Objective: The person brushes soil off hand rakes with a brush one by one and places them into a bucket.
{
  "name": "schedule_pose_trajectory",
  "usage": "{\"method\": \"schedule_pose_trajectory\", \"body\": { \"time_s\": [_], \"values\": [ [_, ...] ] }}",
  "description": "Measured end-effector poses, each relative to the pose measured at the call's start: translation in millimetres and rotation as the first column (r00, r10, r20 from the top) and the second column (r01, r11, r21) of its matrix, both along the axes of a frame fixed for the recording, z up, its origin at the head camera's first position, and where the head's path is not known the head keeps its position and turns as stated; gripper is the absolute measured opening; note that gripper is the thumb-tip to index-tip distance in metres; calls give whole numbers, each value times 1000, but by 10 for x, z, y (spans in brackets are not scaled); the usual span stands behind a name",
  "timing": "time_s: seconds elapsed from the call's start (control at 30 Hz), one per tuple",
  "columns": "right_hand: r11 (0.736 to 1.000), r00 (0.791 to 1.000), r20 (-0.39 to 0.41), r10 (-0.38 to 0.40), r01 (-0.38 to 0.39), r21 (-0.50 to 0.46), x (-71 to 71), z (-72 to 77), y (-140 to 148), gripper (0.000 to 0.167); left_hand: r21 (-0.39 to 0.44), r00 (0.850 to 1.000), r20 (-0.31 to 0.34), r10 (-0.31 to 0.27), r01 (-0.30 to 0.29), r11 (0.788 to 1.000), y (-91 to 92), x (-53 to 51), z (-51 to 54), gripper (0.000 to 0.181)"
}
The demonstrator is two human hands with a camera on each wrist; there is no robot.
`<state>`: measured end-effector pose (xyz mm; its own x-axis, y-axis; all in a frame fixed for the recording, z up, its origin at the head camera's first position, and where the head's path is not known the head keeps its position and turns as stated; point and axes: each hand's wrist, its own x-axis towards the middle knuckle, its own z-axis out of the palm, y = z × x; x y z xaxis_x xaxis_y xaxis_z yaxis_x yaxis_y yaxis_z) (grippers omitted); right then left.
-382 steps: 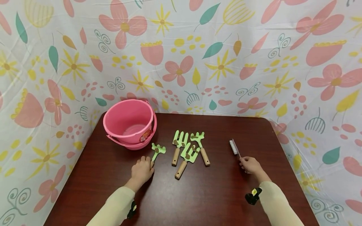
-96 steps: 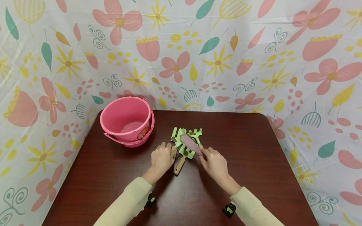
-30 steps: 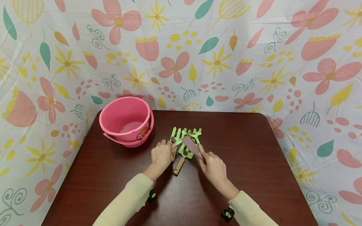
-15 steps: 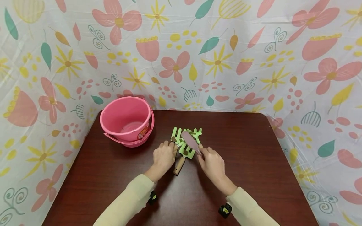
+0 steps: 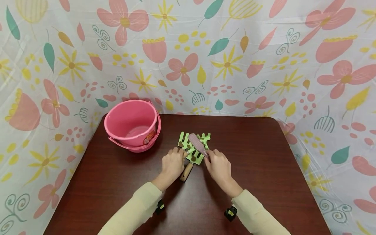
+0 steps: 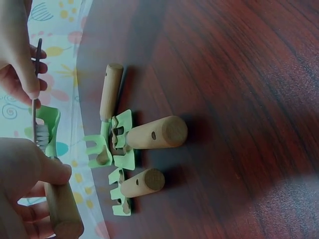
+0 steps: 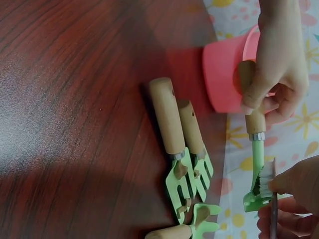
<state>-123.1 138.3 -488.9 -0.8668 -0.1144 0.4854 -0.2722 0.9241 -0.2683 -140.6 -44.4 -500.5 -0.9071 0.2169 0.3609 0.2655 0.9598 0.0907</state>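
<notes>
My left hand [image 5: 173, 163] grips the wooden handle [image 6: 65, 211] of a small green hand rake, held above the table. My right hand [image 5: 218, 166] pinches a mauve brush [image 5: 197, 143] by its handle. Its white bristles [image 7: 266, 181] touch the rake's green head [image 7: 255, 200], as the right wrist view shows; from above, the brush covers most of that head. Below the hands lie two green garden forks, one with its handle [image 5: 186, 172] toward me, the other fork [image 5: 182, 141] at left, and another green hand rake [image 5: 206, 138]. Brown clumps sit on their heads.
A pink bucket [image 5: 132, 142] stands at the back left of the dark wooden table [image 5: 249, 143], its handle hanging down. A flower-patterned cloth [image 5: 229, 88] hangs behind the table and along its sides.
The left hand has lifted the rake from beside the bucket, and the right hand has brought the brush from the right to its head. Lately the brush shifts slightly back and forth.
</notes>
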Motion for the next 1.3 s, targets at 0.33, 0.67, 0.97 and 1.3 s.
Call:
{"method": "schedule_pose_trajectory", "body": {
  "time_s": [0.33,0.67,0.97,1.3],
  "values": [
    [1000,1000,-7,-5,5,25,41,2,12,22,16,1000,16,9,-9,1000,-3,-18,-26,27],
    [999,1000,17,-7,7,52,101,17,41,22,24,1000,7,24,-24,999,-31,-52,-61,18],
    [999,1000,22,-8,8,35,193,-8,111,25,5,998,39,57,-57,998,-53,-62,-40,23],
    [1000,999,42,-8,7,26,287,-64,210,26,40,997,44,66,-68,997,-79,-90,-58,25]
  ]
}}
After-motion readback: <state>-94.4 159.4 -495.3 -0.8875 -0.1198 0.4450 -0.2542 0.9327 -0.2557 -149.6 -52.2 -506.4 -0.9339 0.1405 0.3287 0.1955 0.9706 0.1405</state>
